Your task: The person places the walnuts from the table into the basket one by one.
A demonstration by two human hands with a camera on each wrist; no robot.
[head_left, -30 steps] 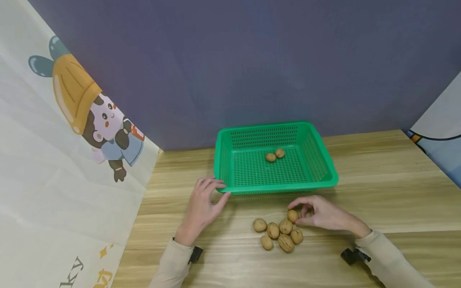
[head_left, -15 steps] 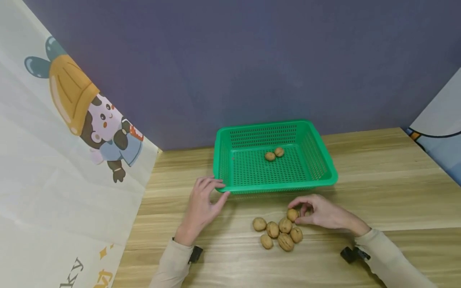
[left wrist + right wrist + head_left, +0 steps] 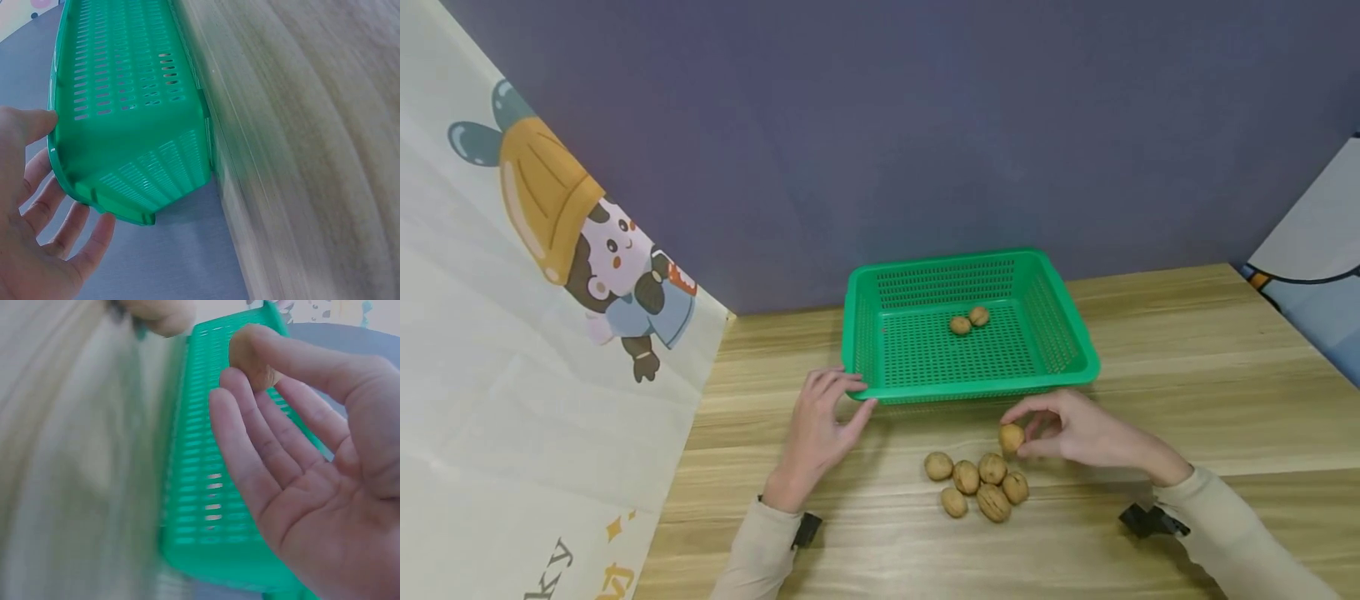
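R hand (image 3: 1081,429) w/ walnut (image 3: 1011,438), "ky" ltrs (image 3: 550,570)

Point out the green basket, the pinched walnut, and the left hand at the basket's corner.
Green basket (image 3: 955,355): head view, on the bare mesh floor.
Pinched walnut (image 3: 1011,439): head view, on the middle of its visible shell.
Left hand (image 3: 817,427): head view, on the back of the hand.

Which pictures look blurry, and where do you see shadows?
Right wrist: the table is smeared, the held walnut soft; left wrist: the green basket is fairly clear, with a greenish tint beside it; head: loose walnuts look fairly sharp, a soft shadow beside the left hand.
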